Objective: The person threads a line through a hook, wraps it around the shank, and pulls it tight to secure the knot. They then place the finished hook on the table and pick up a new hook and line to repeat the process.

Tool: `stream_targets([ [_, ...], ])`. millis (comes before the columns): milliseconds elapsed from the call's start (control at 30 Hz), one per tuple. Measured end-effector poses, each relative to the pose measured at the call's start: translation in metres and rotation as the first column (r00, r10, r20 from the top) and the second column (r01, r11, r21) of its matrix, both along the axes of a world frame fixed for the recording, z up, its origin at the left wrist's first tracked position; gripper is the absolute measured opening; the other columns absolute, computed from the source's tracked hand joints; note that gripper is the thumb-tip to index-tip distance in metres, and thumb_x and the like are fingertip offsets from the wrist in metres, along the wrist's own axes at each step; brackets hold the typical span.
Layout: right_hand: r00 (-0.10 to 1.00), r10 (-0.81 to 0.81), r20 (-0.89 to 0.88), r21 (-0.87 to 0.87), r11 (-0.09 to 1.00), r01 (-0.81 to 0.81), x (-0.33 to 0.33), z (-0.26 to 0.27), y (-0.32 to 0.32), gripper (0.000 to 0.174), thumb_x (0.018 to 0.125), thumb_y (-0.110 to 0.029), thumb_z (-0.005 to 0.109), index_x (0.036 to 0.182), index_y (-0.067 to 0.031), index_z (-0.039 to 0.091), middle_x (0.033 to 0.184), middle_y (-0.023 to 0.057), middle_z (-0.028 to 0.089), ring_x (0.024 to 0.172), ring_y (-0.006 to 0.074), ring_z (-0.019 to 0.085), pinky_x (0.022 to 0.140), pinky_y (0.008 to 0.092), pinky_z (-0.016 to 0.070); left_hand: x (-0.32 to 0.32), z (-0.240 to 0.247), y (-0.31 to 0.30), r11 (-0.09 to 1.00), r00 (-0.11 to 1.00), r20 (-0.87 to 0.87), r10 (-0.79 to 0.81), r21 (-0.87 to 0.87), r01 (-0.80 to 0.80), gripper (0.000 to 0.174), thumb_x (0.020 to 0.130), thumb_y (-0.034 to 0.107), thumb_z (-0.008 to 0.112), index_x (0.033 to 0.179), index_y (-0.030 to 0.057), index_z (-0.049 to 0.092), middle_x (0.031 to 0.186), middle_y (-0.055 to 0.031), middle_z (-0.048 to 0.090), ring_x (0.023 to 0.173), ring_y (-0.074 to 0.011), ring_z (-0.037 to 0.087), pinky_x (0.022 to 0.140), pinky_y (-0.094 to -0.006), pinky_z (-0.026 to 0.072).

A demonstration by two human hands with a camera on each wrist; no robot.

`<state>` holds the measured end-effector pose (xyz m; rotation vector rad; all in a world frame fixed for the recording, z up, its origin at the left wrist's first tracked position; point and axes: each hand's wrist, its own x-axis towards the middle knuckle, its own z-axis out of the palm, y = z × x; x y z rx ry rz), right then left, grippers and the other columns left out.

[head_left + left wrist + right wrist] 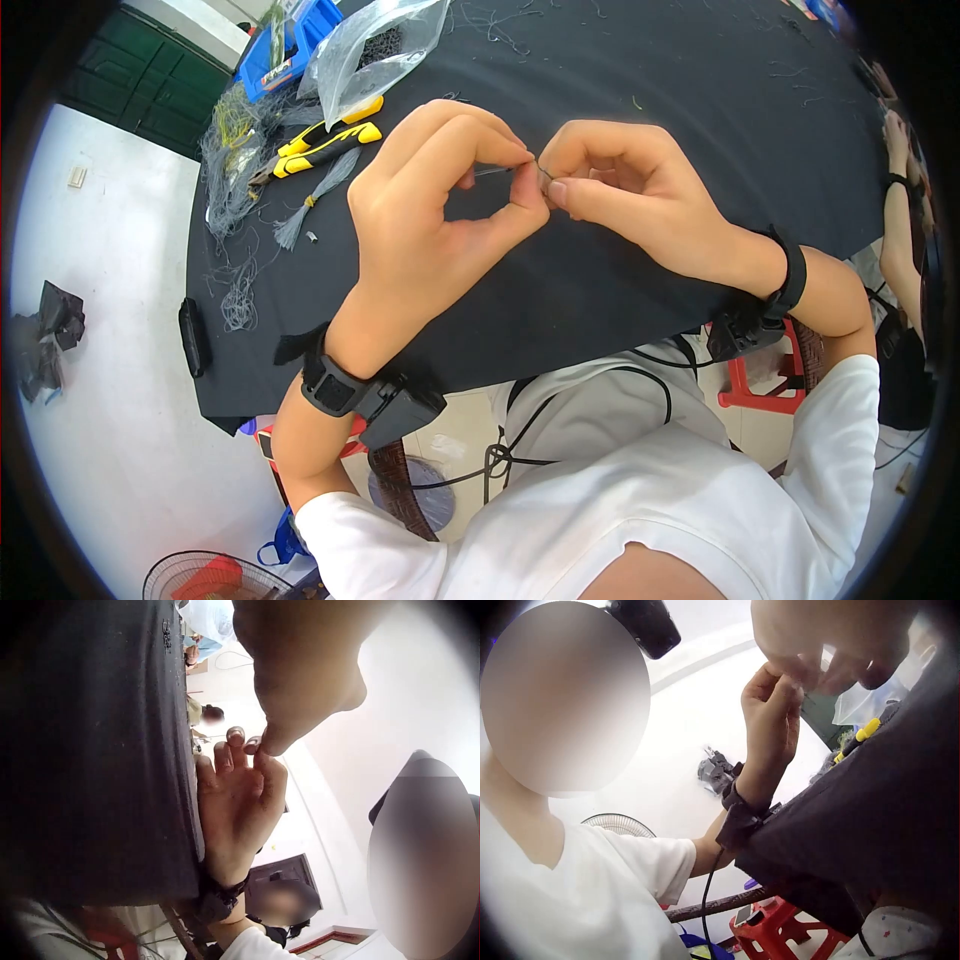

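Head view: both hands are working close together above the black-covered table (650, 80), near its front edge.

Left hand (430, 215): thumb and forefinger are curling into a ring and pinching together at the tips; the other fingers are folding behind. It is holding one end of a thin strand (493, 171), grey and wire-like.

Right hand (625, 190): fingers are curling inward, with thumb and forefinger pinching the strand's other end. The tips of the two hands are touching or nearly so.

The thin strand is running short and roughly level between the two pinches, lifted off the cloth. The wrist views are too blurred to show it, so what it is made of is only probable.

Surroundings, all at the table's far left and well apart from the hands:
- yellow-handled cutters (330, 140) are lying flat
- grey strand bundle (312, 198) is lying just below the cutters
- loose wire tangle (232, 150) is spreading towards the table's left edge
- clear plastic bag (375, 50) is lying beyond the cutters
- blue bin (290, 40) is sitting beside the bag
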<state>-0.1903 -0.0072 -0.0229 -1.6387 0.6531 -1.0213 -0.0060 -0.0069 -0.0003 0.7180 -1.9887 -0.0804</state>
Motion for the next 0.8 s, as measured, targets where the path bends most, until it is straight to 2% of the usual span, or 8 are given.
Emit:
stream_targets([
  [67, 1.000, 0.001, -0.006, 0.028, 1.000, -0.001, 0.000, 0.000, -0.001, 0.012, 0.081, -0.011, 0.057, 0.074, -0.0022, 0.056, 0.060, -0.0058, 0.048, 0.056, -0.0004, 0.040, 0.047, 0.0189, 0.0292, 0.001, -0.003, -0.002, 1.000, 1.000, 0.018, 0.006, -0.003, -0.006, 0.019, 0.061, -0.005, 0.069, 0.073, 0.0048, 0.059, 0.078, -0.0003, 0.061, 0.060, -0.0036, 0.046, 0.049, -0.0154, 0.0343],
  [167, 0.999, -0.010, 0.039, 0.019, 1.000, 0.009, 0.002, -0.002, -0.002, 0.012, 0.081, -0.011, 0.057, 0.073, -0.0021, 0.057, 0.059, -0.0058, 0.047, 0.055, -0.0003, 0.040, 0.047, 0.0189, 0.0287, 0.000, -0.002, -0.002, 0.999, 0.998, 0.041, 0.038, -0.010, -0.038, 0.018, 0.061, -0.005, 0.068, 0.072, 0.0049, 0.058, 0.077, 0.0009, 0.060, 0.060, -0.0034, 0.047, 0.050, -0.0154, 0.0347],
  [367, 1.000, -0.006, 0.010, 0.042, 0.999, 0.006, 0.001, -0.001, -0.005, 0.011, 0.079, -0.011, 0.058, 0.072, -0.0020, 0.057, 0.058, -0.0055, 0.047, 0.054, -0.0001, 0.039, 0.047, 0.0195, 0.0291, 0.001, -0.001, -0.002, 0.997, 0.996, 0.047, 0.080, 0.018, -0.080, 0.018, 0.060, -0.004, 0.068, 0.072, 0.0051, 0.057, 0.074, 0.0021, 0.059, 0.059, -0.0033, 0.046, 0.050, -0.0154, 0.0350],
  [567, 1.000, -0.008, -0.025, -0.025, 1.000, 0.007, -0.001, 0.003, -0.010, 0.011, 0.078, -0.011, 0.058, 0.071, -0.0020, 0.057, 0.058, -0.0050, 0.047, 0.054, 0.0007, 0.040, 0.047, 0.0200, 0.0297, 0.002, 0.001, -0.003, 0.996, 0.995, 0.052, 0.087, 0.009, -0.088, 0.018, 0.060, -0.003, 0.068, 0.072, 0.0055, 0.057, 0.072, 0.0027, 0.058, 0.058, -0.0020, 0.045, 0.050, -0.0140, 0.0340],
  [767, 0.999, 0.007, -0.051, -0.028, 1.000, -0.008, -0.002, 0.004, -0.009, 0.012, 0.078, -0.011, 0.058, 0.072, -0.0015, 0.058, 0.059, -0.0040, 0.049, 0.055, 0.0019, 0.042, 0.048, 0.0204, 0.0315, 0.015, 0.003, -0.010, 0.977, 0.977, 0.025, 0.213, 0.028, -0.213, 0.016, 0.065, -0.002, 0.068, 0.073, 0.0060, 0.057, 0.074, 0.0038, 0.059, 0.059, -0.0005, 0.044, 0.051, -0.0133, 0.0334],
  [800, 0.998, 0.013, -0.064, -0.010, 1.000, -0.014, -0.002, 0.005, -0.009, 0.012, 0.078, -0.011, 0.058, 0.072, -0.0015, 0.059, 0.059, -0.0038, 0.049, 0.055, 0.0020, 0.042, 0.049, 0.0204, 0.0319, 0.017, 0.004, -0.012, 0.975, 0.975, 0.005, 0.222, 0.012, -0.222, 0.016, 0.062, -0.001, 0.068, 0.071, 0.0061, 0.057, 0.070, 0.0023, 0.057, 0.057, -0.0037, 0.044, 0.050, -0.0159, 0.0340],
])
